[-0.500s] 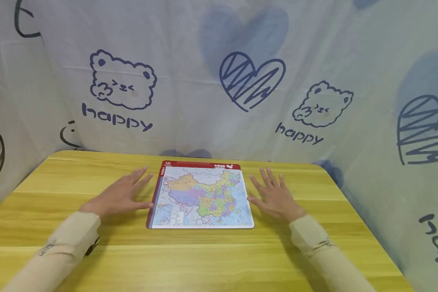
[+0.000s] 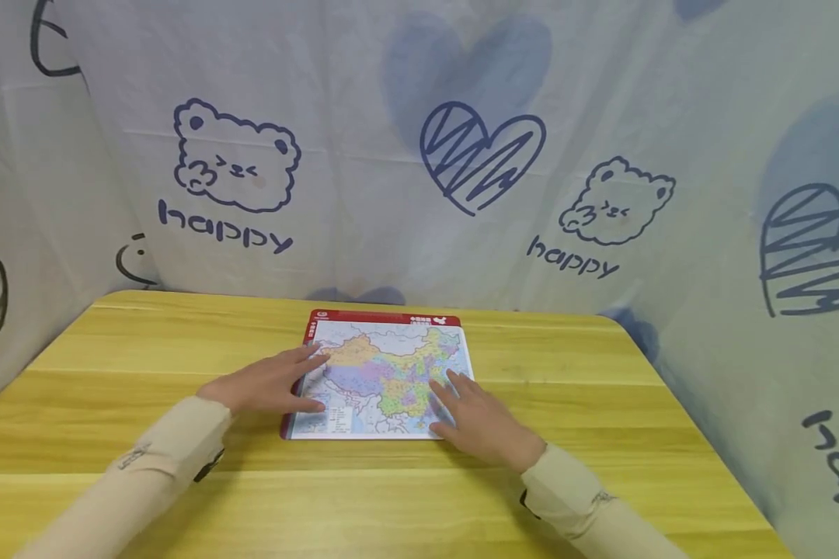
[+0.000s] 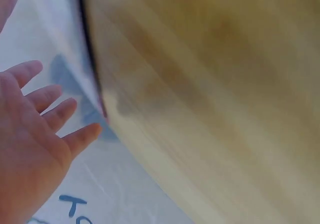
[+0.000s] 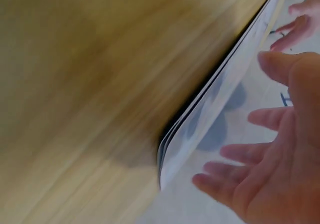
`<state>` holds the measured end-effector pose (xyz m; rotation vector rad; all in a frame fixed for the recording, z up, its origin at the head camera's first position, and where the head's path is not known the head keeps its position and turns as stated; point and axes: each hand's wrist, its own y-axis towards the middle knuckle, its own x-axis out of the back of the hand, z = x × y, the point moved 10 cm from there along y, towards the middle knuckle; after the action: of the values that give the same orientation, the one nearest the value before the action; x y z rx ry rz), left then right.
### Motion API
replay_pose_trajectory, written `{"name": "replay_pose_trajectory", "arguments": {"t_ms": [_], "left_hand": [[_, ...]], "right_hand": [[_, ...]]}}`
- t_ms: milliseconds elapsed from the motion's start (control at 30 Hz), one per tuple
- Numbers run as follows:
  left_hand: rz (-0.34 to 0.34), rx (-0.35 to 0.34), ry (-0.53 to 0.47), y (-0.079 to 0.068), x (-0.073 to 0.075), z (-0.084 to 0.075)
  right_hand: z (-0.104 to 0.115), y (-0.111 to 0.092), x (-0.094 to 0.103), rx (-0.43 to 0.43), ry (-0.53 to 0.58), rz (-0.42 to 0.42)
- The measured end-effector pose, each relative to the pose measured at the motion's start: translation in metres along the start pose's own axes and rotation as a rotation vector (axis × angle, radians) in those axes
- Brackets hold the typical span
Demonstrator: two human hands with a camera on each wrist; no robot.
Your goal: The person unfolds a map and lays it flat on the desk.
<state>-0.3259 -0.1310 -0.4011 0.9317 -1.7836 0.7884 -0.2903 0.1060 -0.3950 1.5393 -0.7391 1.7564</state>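
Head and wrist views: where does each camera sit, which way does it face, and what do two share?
Head: on the person's head, facing forward and down at the table, map board and printed cloth; left hand, right hand and sleeves show.
Left wrist: on that wrist, facing low along the table toward the cloth; the left hand shows.
Right wrist: on that wrist, facing low across the table; both hands show.
Shared by both wrist views: table, cloth, map board's edge.
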Motion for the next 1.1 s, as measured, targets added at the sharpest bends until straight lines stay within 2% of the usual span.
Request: {"name": "replay_pose_trajectory", "arguments": {"t_ms": [233, 400, 500, 633, 767, 867, 1100], "left_hand": [[0.06, 0.023, 0.053, 0.019, -0.006, 0.006], [0.116, 0.082, 0.041, 0.024, -0.012, 0.015], [0.128, 0.102, 0.034, 0.022, -0.013, 0.02], [0.125, 0.085, 0.022, 0.019, -0.011, 0.022], [0.125, 0.046, 0.03, 0.015, -0.01, 0.02], [0.109, 0.011, 0.076, 0.011, -0.011, 0.019], [0.088, -0.02, 0.097, -0.001, -0.013, 0.023]], "right_hand": [[0.0, 0.0, -0.012, -0.074, 0.02, 0.085], [-0.001, -0.001, -0.023, -0.084, 0.009, 0.191], [-0.002, -0.001, -0.025, -0.089, 0.002, 0.222], [-0.004, -0.001, -0.024, -0.103, 0.015, 0.24], [-0.008, 0.001, -0.022, -0.105, -0.003, 0.244], [-0.012, 0.003, -0.022, -0.109, -0.035, 0.237], [-0.027, 0.01, -0.026, -0.137, -0.038, 0.259]]}}
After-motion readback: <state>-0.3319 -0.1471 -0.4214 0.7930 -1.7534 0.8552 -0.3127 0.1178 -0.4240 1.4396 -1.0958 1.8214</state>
